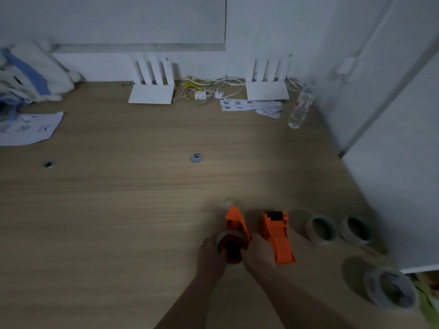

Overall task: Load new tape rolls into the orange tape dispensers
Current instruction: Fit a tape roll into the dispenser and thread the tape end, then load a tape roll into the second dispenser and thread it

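Far left I see a bundle of white and blue cloth (pixel 28 72) at the desk's back corner, with a marked sheet of paper (pixel 31 128) lying in front of it. The wooden desk (pixel 118 210) runs wide and bare through the middle. At the back wall, one white router (pixel 152 91), a tangle of cables (pixel 206 89), then a second router (pixel 268 86), and a clear water bottle (pixel 300 108) standing upright, a little liquid visible low inside it.

Down front now: my left hand (pixel 210 255) and right hand (pixel 259 255) are both clasped around a tape roll (pixel 231 236) sitting on the hub of an orange tape dispenser (pixel 235 222), one hand on each side. Just right of that, touching my right hand, a second orange dispenser (pixel 279 236) lies on the desk with nothing in its cradle. Further right, two spare tape rolls (pixel 322 230) (pixel 355 229) sit side by side, and another roll (pixel 389 290) rests near the desk's edge, blurred.
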A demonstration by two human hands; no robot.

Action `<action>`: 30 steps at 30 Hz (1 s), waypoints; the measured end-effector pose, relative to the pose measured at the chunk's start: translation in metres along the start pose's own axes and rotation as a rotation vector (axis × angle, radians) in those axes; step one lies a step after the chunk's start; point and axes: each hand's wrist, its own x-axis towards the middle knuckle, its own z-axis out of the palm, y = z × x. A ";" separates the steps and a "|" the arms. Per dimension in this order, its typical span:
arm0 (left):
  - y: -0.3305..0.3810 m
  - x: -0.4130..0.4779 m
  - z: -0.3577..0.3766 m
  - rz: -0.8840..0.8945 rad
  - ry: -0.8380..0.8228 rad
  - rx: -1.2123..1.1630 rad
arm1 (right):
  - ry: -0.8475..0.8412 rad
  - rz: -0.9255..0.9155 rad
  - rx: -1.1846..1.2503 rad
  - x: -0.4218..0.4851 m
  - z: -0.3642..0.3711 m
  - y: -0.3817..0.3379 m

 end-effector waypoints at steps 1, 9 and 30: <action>-0.001 0.002 0.000 -0.007 -0.018 -0.015 | -0.005 -0.009 0.007 0.000 0.000 0.001; -0.003 -0.001 -0.009 -0.118 -0.061 -0.078 | -0.038 -0.090 0.065 -0.015 -0.013 0.003; 0.182 -0.069 0.054 0.279 -0.238 -0.445 | 0.386 -0.022 0.337 -0.047 -0.163 0.117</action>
